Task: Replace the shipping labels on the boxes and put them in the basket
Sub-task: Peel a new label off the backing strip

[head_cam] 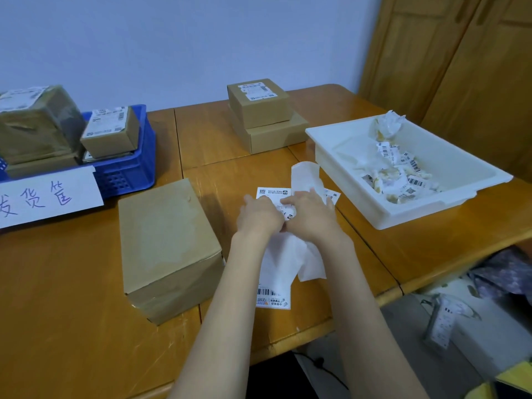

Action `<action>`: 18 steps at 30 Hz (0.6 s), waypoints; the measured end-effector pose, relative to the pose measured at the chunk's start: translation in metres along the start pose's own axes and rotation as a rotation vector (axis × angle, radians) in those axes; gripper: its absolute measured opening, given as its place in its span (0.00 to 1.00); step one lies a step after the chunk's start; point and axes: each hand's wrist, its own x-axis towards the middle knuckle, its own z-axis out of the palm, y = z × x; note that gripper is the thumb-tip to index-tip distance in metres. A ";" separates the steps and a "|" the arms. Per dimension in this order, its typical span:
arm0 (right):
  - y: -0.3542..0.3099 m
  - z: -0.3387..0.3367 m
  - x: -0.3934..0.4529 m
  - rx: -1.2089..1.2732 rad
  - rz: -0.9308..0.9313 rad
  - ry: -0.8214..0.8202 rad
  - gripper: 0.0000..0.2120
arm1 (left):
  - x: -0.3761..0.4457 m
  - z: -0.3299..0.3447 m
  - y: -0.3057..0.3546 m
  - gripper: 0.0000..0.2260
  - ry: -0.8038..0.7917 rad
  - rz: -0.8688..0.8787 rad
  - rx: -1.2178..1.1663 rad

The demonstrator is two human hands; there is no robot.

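Observation:
A plain cardboard box [168, 249] with a bare top stands on the wooden table, left of my hands. My left hand [259, 216] and my right hand [309, 214] meet over a strip of white shipping labels [273, 300] lying on the table, and both pinch a label at its upper part. A curl of white backing paper [305, 175] rises behind my right hand. At the far left the blue basket [132, 168] holds several labelled boxes [110, 132]. Two stacked boxes [259, 103], the top one labelled, stand at the back.
A white tray [374, 211] with several crumpled old labels sits at the right. A white paper sign [49, 197] with handwriting hangs on the basket's front. Wooden doors stand at the right; below the table's right edge lie bags and loose items.

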 end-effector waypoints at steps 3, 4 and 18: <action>0.011 0.005 -0.003 -0.040 0.142 0.020 0.32 | 0.002 0.010 0.001 0.14 0.006 0.045 -0.032; 0.014 0.005 -0.004 -0.011 0.152 0.029 0.32 | 0.002 0.013 0.002 0.14 0.019 0.053 -0.032; 0.025 0.001 -0.006 0.226 0.085 0.169 0.32 | 0.007 0.033 0.008 0.26 0.079 0.031 -0.034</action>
